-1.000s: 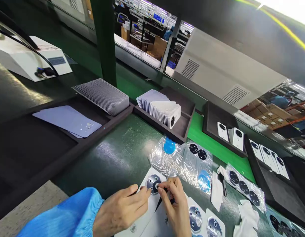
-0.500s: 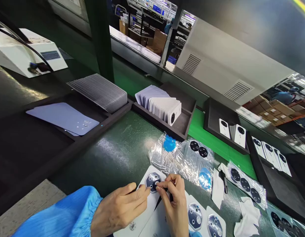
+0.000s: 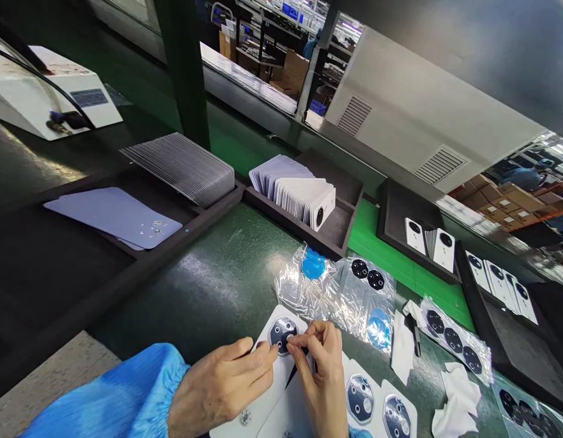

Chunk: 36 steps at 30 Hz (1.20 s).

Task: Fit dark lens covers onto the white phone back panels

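A white phone back panel (image 3: 264,398) lies below me, with a dark round camera cover (image 3: 280,331) under shiny film at its upper end. My right hand (image 3: 324,368) is at the cover's right edge, thumb and forefinger pinched; what they hold is too small to make out. My left hand (image 3: 227,380) comes in from the left, its fingers closed together and their tips at the cover's lower edge. Anything inside them is hidden. Beside my right hand lie further white panels with film-covered dark camera covers (image 3: 360,398) (image 3: 397,417).
Clear bags with black discs (image 3: 367,274) and a blue round film (image 3: 313,264) lie ahead. White cloths (image 3: 402,350) and a black pen (image 3: 417,337) are to the right. Dark trays hold white panels (image 3: 304,198), lilac panels (image 3: 115,216) and a grey stack (image 3: 185,167).
Both hands stay at the same camera cover, with hardly any shift in the fingers. The view has tilted very slightly.
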Each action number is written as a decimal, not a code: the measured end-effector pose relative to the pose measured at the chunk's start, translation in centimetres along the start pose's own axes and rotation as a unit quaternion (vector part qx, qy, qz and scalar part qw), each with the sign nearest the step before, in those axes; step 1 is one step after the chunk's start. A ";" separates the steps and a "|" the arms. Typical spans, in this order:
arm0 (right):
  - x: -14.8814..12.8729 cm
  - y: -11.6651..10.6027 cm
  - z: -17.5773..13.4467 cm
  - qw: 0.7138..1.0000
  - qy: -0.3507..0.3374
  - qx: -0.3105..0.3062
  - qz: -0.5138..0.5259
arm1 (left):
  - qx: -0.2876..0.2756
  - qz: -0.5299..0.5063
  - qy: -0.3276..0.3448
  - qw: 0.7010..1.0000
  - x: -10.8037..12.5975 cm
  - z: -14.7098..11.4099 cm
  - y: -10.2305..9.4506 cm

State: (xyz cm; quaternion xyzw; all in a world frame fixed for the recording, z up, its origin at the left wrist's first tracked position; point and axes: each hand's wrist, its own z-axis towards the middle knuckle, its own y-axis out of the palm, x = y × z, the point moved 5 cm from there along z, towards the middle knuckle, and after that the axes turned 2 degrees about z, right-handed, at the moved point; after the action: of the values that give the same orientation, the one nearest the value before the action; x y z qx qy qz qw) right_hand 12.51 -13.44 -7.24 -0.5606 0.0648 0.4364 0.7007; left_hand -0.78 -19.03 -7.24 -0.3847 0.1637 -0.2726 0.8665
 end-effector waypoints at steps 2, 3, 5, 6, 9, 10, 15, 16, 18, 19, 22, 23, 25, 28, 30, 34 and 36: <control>-0.8 0.1 0.0 0.999 -0.036 0.019 -0.033 | -0.007 -0.004 0.001 1.000 0.1 -0.2 0.2; -1.1 0.2 0.0 0.997 -0.052 0.025 -0.049 | -0.009 -0.007 0.003 1.000 0.1 -0.3 0.2; -1.4 0.5 0.1 0.995 -0.068 0.021 -0.076 | -0.011 -0.008 0.007 1.000 0.2 -0.4 0.3; -1.3 0.6 0.2 0.994 -0.066 0.012 -0.082 | -0.011 -0.008 0.011 1.000 0.3 -0.4 0.3; -0.9 0.6 0.6 0.996 -0.043 -0.010 -0.072 | -0.011 -0.009 0.014 1.000 0.3 -0.5 0.2; -0.8 0.5 0.6 0.997 -0.036 -0.007 -0.069 | -0.010 -0.012 0.013 1.000 0.2 -0.5 0.2; -1.5 0.4 0.4 0.990 -0.069 0.025 -0.119 | -0.014 -0.014 0.011 1.000 0.2 -0.5 0.2; -1.7 0.4 0.4 0.988 -0.082 0.024 -0.127 | -0.014 -0.013 0.010 1.000 0.2 -0.4 0.2; -1.8 0.5 0.4 0.987 -0.090 0.024 -0.132 | -0.007 -0.013 0.007 1.000 0.1 -0.3 0.2; -1.9 0.4 0.4 0.987 -0.088 0.028 -0.134 | -0.005 -0.015 0.006 1.000 0.1 -0.3 0.2; -1.9 0.2 0.4 0.985 -0.081 0.050 -0.147 | 0.000 -0.022 0.000 1.000 0.1 -0.1 0.0; -2.0 0.3 0.4 0.984 -0.081 0.052 -0.152 | 0.000 -0.024 -0.002 1.000 0.1 -0.1 0.0; -2.1 0.5 0.4 0.983 -0.087 0.041 -0.154 | 0.003 -0.029 -0.004 1.000 0.1 -0.2 -0.1; -2.0 0.6 0.3 0.983 -0.084 0.035 -0.157 | 0.005 -0.033 -0.005 0.999 0.1 -0.2 0.0; -2.0 0.5 0.3 0.981 -0.083 0.037 -0.168 | 0.004 -0.029 -0.002 1.000 0.1 -0.2 0.0; -2.2 0.5 0.4 0.979 -0.102 0.027 -0.173 | 0.007 -0.024 -0.001 1.000 0.1 -0.1 0.0; -2.2 0.4 0.5 0.979 -0.099 0.040 -0.175 | 0.007 -0.026 -0.005 1.000 0.1 -0.1 0.0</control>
State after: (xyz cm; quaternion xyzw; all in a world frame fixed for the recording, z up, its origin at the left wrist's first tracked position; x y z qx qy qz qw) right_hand 10.69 -14.24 -6.11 -0.4884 -0.0868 0.3574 0.7913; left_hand -0.77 -19.10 -7.31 -0.3838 0.1477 -0.2945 0.8627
